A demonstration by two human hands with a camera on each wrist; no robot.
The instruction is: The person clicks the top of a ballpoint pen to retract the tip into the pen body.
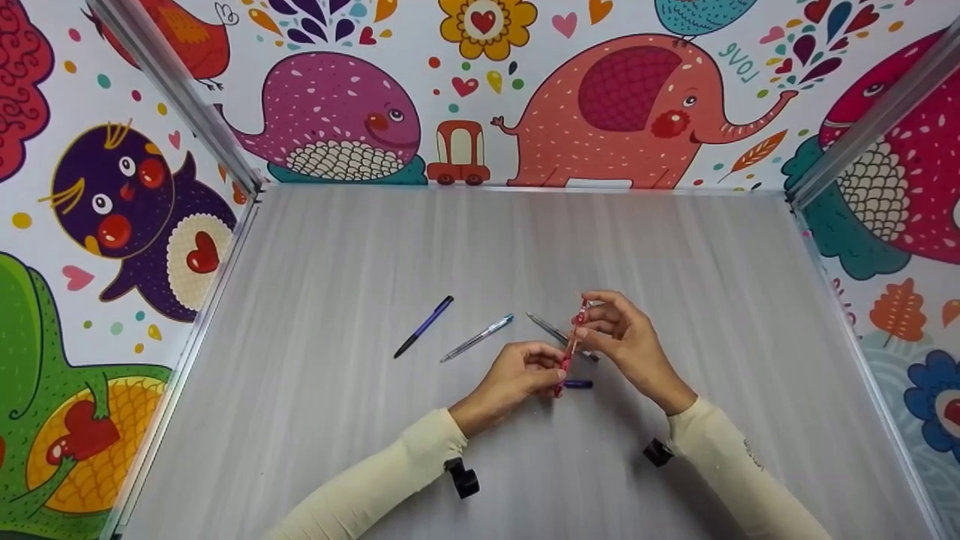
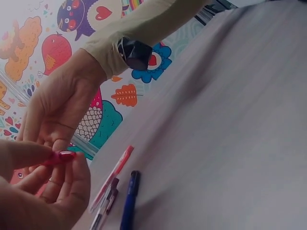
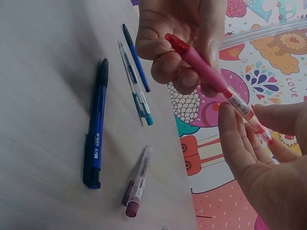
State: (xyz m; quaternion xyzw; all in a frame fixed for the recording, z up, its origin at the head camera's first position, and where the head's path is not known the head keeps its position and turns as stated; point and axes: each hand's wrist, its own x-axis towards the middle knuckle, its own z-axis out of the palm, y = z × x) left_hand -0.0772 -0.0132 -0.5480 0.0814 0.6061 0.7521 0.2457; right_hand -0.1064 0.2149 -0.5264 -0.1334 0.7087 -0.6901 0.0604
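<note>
A pen with a pink grip and clear barrel [image 3: 206, 72] is held slantwise above the table between both hands. The left hand [image 1: 516, 379] pinches its pink grip near the red tip. At the clear end are the thumb and fingers of the right hand [image 1: 628, 341], pinching the barrel. Beneath the hands lie a clear pen with a purple end [image 3: 139, 179] and a blue pen [image 3: 97, 129], both partly hidden in the head view. A reddish pen [image 2: 112, 177] shows beside them in the left wrist view.
Left of the hands, a clear pen with a blue end [image 1: 478, 337] and a blue-and-black pen [image 1: 424, 327] lie on the grey table [image 1: 337, 262]. Walls printed with cartoon animals [image 1: 341, 112] and metal frame edges border the table at the back and sides.
</note>
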